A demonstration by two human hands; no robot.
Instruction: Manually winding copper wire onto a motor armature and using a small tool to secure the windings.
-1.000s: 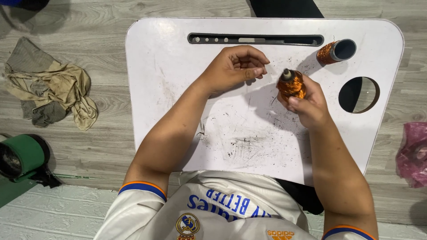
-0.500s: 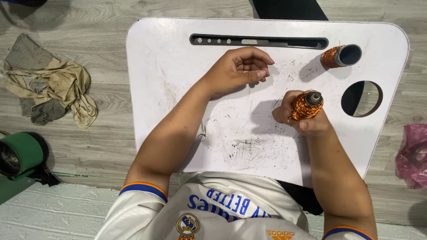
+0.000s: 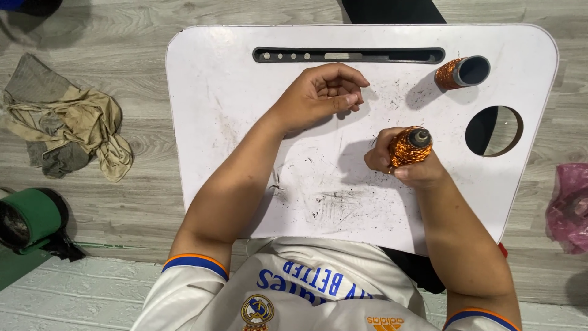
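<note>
My right hand (image 3: 410, 168) grips a spool wound with shiny orange-copper wire (image 3: 409, 146), held upright just above the white lap table (image 3: 233, 92). My left hand (image 3: 321, 95) rests on the table's middle with its fingers curled inward; whether it pinches anything is hidden. A second orange-wound spool (image 3: 460, 72) lies on its side at the table's far right, its dark hollow end facing right. The two hands are apart, about a hand's width between them.
The table has a dark slot (image 3: 349, 55) along its far edge and a round cup hole (image 3: 493, 130) at right. On the wooden floor lie a crumpled beige cloth (image 3: 67, 125), a green roll (image 3: 27, 217) at left and a pink bag (image 3: 569, 205) at right.
My right hand has moved the spool down and right, away from my left hand, and tilted it more upright. My left hand stays curled in place.
</note>
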